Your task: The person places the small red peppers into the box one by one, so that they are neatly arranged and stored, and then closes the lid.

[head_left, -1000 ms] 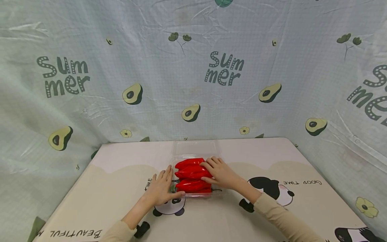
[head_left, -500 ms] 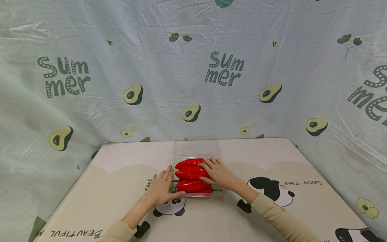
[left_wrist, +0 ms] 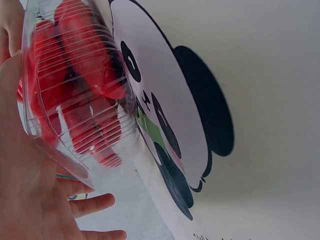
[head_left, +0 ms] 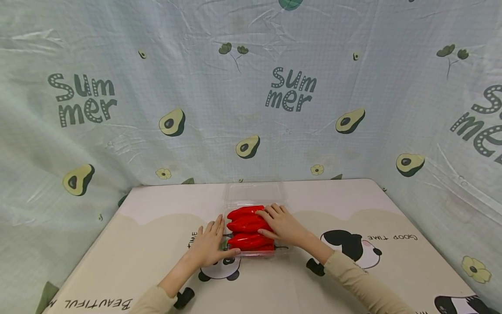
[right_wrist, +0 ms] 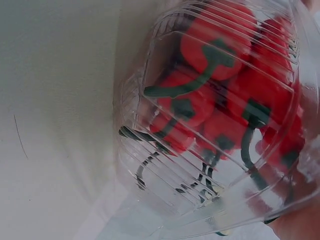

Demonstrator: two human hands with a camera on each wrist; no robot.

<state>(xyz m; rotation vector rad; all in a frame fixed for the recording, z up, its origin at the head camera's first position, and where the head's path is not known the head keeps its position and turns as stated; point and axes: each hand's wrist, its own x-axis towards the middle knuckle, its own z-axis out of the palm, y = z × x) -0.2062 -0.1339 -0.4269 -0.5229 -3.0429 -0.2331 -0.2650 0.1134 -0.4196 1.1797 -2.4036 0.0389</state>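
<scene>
A clear plastic clamshell box (head_left: 280,252) stands on the table, filled with several glossy red peppers (head_left: 251,240); their green stems (right_wrist: 172,91) show through its ribbed wall in the right wrist view. My left hand (head_left: 209,244) rests against the box's left side, fingers straight and spread, thumb along the near left corner. Over the right part of the box is my right hand (head_left: 286,226), with index finger and thumb bent around the end of a middle red pepper (head_left: 247,224). That pepper's right end is hidden under the hand.
The box's clear lid (head_left: 255,192) lies folded back toward the table's far edge. A panda-printed cloth (head_left: 337,288) covers the table. Behind and at both sides hangs a curtain (head_left: 211,113) with avocado prints.
My right hand has shifted slightly left over the peppers, its index finger and thumb reaching farther across the middle one. The left hand and box stay put.
</scene>
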